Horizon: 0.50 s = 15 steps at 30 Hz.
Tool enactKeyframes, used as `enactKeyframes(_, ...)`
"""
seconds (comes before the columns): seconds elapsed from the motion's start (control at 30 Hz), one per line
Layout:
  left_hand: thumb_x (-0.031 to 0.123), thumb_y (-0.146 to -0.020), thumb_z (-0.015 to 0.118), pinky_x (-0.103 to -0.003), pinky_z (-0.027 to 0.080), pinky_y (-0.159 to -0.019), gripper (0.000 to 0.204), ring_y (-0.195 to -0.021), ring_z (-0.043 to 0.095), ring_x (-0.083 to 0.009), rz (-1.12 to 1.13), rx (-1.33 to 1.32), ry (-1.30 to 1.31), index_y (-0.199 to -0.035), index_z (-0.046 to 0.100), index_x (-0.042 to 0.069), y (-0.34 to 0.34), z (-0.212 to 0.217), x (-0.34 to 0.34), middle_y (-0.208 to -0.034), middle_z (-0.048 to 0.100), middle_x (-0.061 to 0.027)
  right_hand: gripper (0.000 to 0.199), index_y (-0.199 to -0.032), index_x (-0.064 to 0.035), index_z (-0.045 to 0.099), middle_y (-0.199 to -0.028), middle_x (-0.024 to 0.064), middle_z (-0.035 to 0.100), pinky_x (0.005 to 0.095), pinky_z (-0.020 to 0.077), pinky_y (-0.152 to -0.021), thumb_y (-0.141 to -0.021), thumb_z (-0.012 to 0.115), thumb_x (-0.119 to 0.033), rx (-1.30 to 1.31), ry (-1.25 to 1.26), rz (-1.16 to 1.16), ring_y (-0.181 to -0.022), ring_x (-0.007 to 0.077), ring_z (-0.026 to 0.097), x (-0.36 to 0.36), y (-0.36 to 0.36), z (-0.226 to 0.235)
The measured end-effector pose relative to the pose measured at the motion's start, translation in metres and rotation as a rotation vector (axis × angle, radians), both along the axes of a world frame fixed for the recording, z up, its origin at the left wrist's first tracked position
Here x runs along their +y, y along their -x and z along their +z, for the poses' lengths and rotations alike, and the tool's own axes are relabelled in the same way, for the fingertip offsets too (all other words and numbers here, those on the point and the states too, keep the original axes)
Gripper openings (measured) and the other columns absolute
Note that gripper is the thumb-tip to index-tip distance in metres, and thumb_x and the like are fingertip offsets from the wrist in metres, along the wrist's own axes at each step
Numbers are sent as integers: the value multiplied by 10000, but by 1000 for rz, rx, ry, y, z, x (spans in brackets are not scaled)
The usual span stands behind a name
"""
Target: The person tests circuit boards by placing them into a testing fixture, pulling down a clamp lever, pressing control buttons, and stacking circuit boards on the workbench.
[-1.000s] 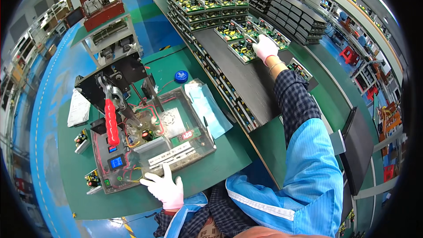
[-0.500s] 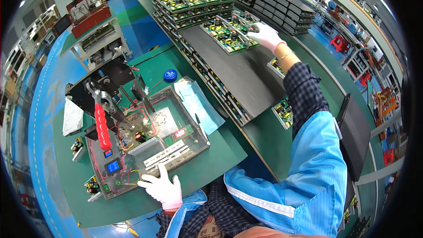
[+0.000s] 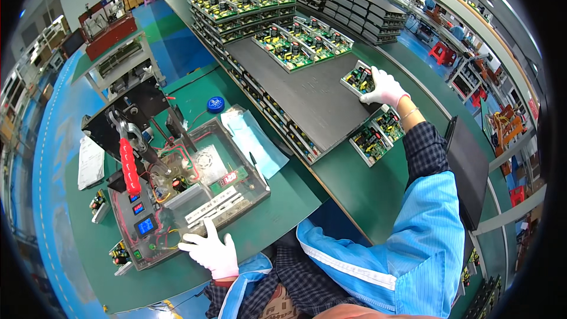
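My white-gloved left hand (image 3: 211,250) lies with fingers spread at the front edge of a clear-topped test fixture (image 3: 241,205). A red-handled toggle clamp (image 3: 129,166) stands over a circuit board (image 3: 179,184) in that fixture. Out to the right, my gloved right hand (image 3: 387,87) is closed on the right end of another circuit board (image 3: 357,80), above the right edge of a black sheet (image 3: 289,82). Several similar circuit boards (image 3: 293,51) stand in rows at the sheet's far end. Two more boards (image 3: 372,143) lie just nearer than my right hand.
Layered stacks of boards (image 3: 236,5) rise at the back. Beside the fixture are a blue round container (image 3: 216,104), a pale blue sheet (image 3: 255,142) and a pen (image 3: 256,165). Loose boards (image 3: 121,255) lie at its left. A dark panel (image 3: 468,171) stands right of my arm.
My right hand has come nearer and to the right from the rows, with a circuit board now in its fingers. My left hand stays on the fixture; the whole view has shifted slightly.
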<state>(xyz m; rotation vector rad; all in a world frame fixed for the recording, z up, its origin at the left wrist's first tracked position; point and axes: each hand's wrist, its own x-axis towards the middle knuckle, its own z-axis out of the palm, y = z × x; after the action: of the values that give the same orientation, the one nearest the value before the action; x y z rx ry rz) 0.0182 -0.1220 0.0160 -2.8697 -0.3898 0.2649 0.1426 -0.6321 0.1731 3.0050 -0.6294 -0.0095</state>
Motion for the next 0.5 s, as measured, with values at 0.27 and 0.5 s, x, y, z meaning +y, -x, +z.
enactKeyframes(0.27, 513, -800, 600, -464, 427, -861, 830, -1274, 266, -609, -37, -71, -8, -1504, 258, 235, 3, -6, -1, -1411, 246, -403, 1023, -1425, -45, 339, -1348, 200, 456, 459, 440, -982, -626, 753, -531, -96, 15, -130, -1191, 380, 489, -33, -48, -5)
enactKeyframes(0.5, 519, -792, 597, -468, 422, -855, 854, -1275, 254, -622, -26, -48, -12, -1511, 242, 226, 2, -5, -4, -1413, 233, -414, 1047, -1441, -28, 331, -1405, 214, 424, 452, 408, -1032, -612, 752, -510, -75, -57, -174, -1247, 399, 451, -46, -68, -1)
